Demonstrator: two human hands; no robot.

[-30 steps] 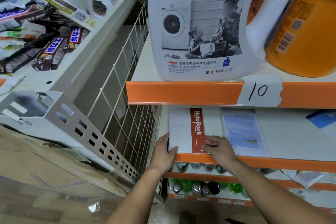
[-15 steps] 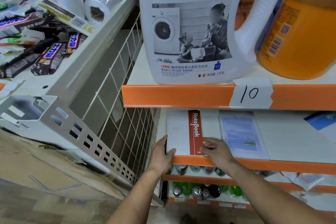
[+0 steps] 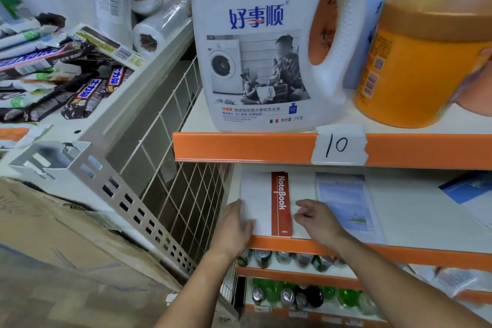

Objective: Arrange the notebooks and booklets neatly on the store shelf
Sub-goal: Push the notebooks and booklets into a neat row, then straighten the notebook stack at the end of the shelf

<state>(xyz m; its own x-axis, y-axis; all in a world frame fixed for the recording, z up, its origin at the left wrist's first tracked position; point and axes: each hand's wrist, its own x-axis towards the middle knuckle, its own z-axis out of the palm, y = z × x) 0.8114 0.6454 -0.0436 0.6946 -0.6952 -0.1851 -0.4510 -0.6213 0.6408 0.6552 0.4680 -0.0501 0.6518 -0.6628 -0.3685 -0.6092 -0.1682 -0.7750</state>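
The notebook (image 3: 262,202) lies lower centre on the shelf (image 3: 415,210); with the left hand (image 3: 234,224) flat against its edge and the right hand (image 3: 316,218) bent-fingered, its grip unclear, both should nudge it square to the front lip.

Bare left forearm (image 3: 197,287) and right forearm (image 3: 399,282) reach forward, hands close together.
The left hand (image 3: 235,224) stands on edge, fingers straight, thumb lying inward; the right hand (image 3: 316,217) is palm down, knuckles raised, bent fingertips pressing down.

"NoteBook" on notebook (image 3: 281,202); tag (image 3: 339,145) "10"
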